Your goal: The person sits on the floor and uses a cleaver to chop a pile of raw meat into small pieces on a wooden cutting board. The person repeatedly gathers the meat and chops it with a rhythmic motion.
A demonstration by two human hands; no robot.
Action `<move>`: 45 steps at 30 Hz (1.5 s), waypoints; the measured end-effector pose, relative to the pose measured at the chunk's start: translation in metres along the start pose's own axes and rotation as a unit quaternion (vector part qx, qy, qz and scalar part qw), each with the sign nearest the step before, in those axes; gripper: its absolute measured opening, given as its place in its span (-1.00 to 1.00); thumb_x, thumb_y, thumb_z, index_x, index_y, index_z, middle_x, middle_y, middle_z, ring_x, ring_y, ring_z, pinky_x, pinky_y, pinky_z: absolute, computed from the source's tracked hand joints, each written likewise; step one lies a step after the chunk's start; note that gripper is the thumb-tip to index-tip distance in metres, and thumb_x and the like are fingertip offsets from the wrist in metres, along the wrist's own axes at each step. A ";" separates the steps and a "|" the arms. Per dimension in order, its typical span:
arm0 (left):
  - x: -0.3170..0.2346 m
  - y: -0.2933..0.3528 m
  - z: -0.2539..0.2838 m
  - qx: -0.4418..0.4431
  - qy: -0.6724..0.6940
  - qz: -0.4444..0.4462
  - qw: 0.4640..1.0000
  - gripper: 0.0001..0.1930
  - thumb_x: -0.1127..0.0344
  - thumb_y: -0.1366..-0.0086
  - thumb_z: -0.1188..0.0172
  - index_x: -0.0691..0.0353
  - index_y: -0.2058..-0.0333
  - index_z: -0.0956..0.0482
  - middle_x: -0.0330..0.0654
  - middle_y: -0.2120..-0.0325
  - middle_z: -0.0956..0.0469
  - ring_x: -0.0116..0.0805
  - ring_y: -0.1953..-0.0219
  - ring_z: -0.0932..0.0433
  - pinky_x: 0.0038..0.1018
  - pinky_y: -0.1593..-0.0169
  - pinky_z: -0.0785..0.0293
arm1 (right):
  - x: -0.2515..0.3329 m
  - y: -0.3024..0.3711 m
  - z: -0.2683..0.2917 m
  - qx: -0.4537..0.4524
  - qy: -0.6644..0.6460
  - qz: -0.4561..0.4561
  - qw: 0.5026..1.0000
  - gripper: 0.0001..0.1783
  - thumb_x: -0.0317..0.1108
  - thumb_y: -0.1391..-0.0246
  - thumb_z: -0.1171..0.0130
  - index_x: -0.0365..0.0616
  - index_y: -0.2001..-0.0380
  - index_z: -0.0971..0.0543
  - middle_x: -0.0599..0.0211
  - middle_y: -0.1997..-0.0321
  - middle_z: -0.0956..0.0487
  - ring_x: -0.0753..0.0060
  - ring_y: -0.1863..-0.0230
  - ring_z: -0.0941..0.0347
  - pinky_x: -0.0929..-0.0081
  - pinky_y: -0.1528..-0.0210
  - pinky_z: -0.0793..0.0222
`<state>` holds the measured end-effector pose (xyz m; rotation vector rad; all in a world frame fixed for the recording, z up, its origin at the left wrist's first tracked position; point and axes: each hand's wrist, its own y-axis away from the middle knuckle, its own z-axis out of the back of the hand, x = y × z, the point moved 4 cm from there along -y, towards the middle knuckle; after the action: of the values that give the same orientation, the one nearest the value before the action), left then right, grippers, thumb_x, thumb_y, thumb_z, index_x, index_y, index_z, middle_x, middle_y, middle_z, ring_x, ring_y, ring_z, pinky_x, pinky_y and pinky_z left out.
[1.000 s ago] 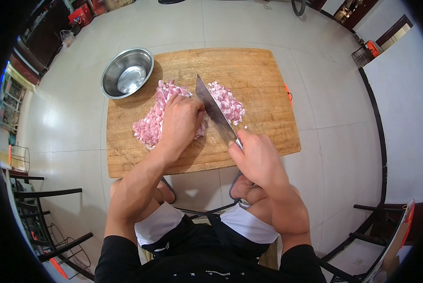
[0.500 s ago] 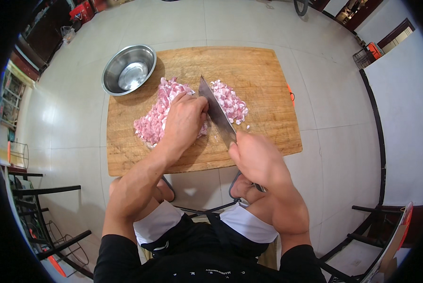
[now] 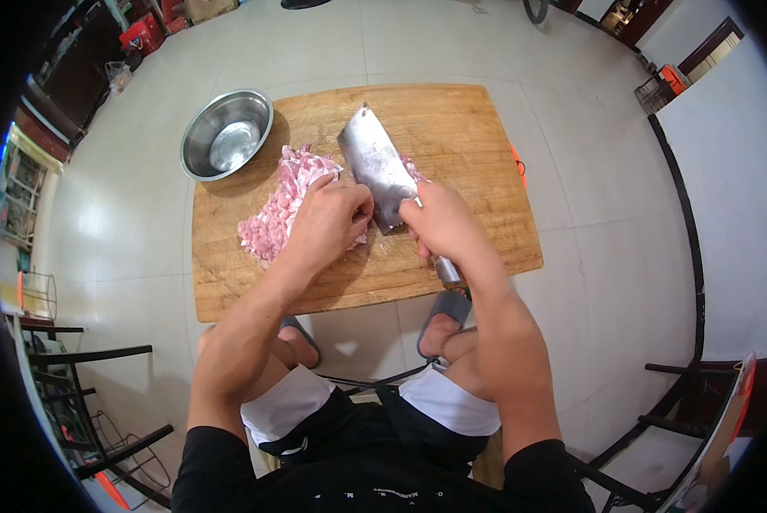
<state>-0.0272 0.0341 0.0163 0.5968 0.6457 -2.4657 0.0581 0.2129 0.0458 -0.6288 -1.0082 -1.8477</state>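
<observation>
A wooden cutting board [image 3: 469,145] lies on the tiled floor with a heap of pink diced meat [image 3: 276,214] on it. My left hand [image 3: 328,224] rests on the meat pile, fingers curled over it. My right hand [image 3: 441,224] grips the handle of a steel cleaver [image 3: 376,164]. The blade lies tilted with its flat side up, over the right part of the meat, right beside my left fingers.
A round steel bowl [image 3: 227,134] stands at the board's far left corner, partly on the floor. My sandalled feet [image 3: 439,321] sit just below the board's near edge. Dark chair frames [image 3: 101,402] stand at the lower left and lower right.
The cleaver has turned from edge-down between the meat heaps to flat side up. My right hand has moved left and forward toward my left hand. The left hand stays on the meat.
</observation>
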 end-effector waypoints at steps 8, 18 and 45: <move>-0.003 -0.009 0.004 -0.050 -0.093 0.031 0.994 -0.94 0.37 -0.25 -0.48 0.15 0.32 -0.78 -0.15 0.37 -0.71 -0.06 0.09 -0.68 -0.07 -0.31 -0.44 | -0.022 0.007 0.042 0.003 -0.125 -0.024 0.992 -0.77 -0.34 -0.30 -0.12 -0.32 0.31 -0.60 0.26 0.50 -0.62 0.44 0.65 -0.53 0.29 0.54 -0.47; 0.007 -0.004 0.011 -0.032 -0.088 -0.010 0.996 -0.82 0.37 -0.34 -0.39 0.20 0.13 -0.85 -0.14 -0.01 -0.75 -0.09 -0.23 -0.60 -0.09 -0.48 -0.32 | 0.004 0.059 0.034 -0.075 0.042 0.012 0.996 -0.63 -0.16 -0.41 -0.17 -0.35 0.18 -0.63 -0.17 0.36 -0.70 -0.19 0.40 -0.69 -0.04 0.22 -0.61; 0.055 0.013 0.051 -0.067 -0.057 0.171 0.981 -0.15 -0.07 -0.34 -0.55 0.27 -0.46 -0.49 0.28 -0.52 -0.31 0.28 -0.55 -0.31 0.01 -0.56 -0.33 | -0.032 0.053 0.036 0.015 -0.039 -0.034 0.999 -0.73 -0.29 -0.43 -0.11 -0.31 0.29 -0.54 0.29 0.57 -0.53 0.46 0.70 -0.49 0.28 0.56 -0.46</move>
<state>-0.0759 -0.0236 0.0232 0.4661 0.6035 -2.1014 0.1205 0.2447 0.0608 -0.6614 -1.1189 -1.8749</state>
